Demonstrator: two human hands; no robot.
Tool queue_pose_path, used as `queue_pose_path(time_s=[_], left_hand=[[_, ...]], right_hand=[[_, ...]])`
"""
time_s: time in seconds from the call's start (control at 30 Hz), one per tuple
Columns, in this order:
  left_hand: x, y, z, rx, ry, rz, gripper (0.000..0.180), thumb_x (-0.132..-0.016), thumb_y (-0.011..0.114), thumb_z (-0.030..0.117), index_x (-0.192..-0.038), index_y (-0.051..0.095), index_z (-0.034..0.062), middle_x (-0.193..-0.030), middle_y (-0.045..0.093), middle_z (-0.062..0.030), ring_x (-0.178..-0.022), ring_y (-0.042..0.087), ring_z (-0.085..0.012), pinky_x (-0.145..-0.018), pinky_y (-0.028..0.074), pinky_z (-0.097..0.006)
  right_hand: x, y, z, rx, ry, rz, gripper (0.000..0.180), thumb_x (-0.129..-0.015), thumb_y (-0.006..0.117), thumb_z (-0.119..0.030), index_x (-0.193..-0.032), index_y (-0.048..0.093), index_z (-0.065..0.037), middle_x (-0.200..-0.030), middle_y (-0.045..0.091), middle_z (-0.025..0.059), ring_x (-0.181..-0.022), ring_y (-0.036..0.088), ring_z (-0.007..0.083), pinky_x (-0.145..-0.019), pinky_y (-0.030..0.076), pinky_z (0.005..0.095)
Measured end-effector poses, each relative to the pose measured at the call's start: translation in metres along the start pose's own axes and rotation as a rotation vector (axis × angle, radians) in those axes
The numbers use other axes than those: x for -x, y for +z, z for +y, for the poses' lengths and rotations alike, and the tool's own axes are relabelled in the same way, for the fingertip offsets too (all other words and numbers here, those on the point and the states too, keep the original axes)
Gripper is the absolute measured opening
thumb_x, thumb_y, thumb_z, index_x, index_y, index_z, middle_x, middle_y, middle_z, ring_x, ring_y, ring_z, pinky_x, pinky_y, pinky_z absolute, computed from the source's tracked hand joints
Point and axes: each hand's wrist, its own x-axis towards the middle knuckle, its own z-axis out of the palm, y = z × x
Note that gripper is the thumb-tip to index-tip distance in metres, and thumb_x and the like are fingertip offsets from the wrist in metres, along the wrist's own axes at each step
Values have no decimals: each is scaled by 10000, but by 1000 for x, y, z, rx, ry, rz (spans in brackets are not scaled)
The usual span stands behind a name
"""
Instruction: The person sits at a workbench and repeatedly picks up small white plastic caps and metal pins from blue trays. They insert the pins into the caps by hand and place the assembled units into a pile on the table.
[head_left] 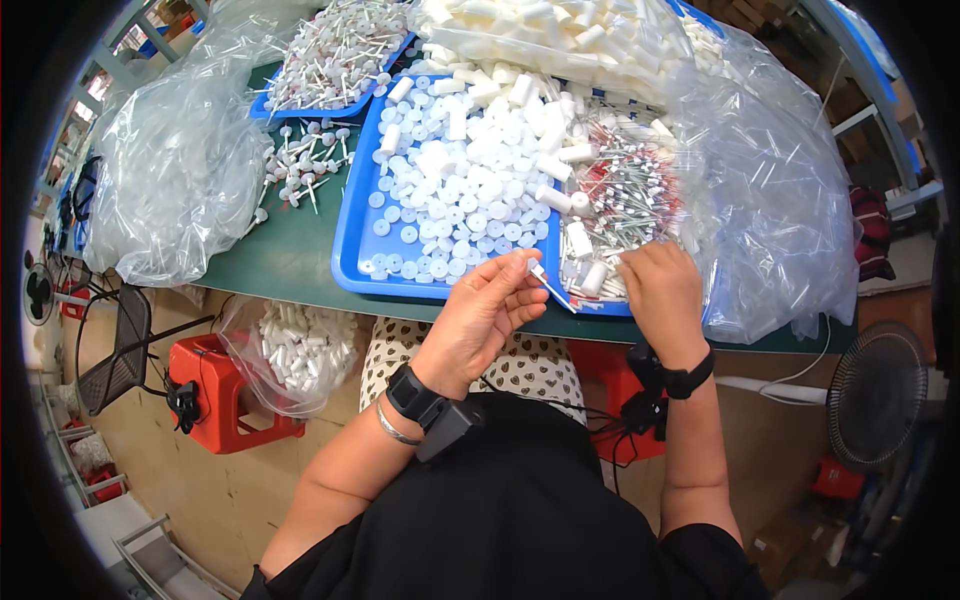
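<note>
My left hand [475,318] is closed in a pinch over the front edge of the blue tray [350,235]. Between thumb and forefinger it grips a thin white stick with a small white head [541,275]. Beside it, my right hand [660,292] reaches down at the near side of a tray of thin metal-looking sticks with white and red ends [635,195]. Its fingers curl together, and whatever they pinch is hidden. Translucent round discs [455,225] lie loose in the blue tray, with white foam-like cylinders [540,125] heaped on and behind them.
A second blue tray of disc-headed sticks [335,60] stands at the far left, with similar pieces loose on the green table [300,245]. Clear plastic bags [185,180] bulge on both sides. A red stool [215,395] and a bag of white cylinders [305,345] sit below.
</note>
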Motion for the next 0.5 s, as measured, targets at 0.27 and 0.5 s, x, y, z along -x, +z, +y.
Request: queue_pose_path(time_s=[0.27,0.5], left_hand=[[0,1,-6,-16,-9,-5,387,-986,603,246,-1280,560,-2,-1086,658,-113,-1002,662,-179,-900,547,-300],[1,2,0,29,73,31,375,-986,602,222,-1270,551,-17,-1072,655,-125,-1013,658,-189,-906,553,-299]], right_hand=[[-8,13,6,229,-167,-148,56,-717,643,-42,-673,610,-46,-708,578,107,-731,554,287,-724,415,397],[-3,-4,-9,-276,19,-21,53,-797,683,-57,-812,633,-47,-741,632,86,-695,605,244,-663,444,379]])
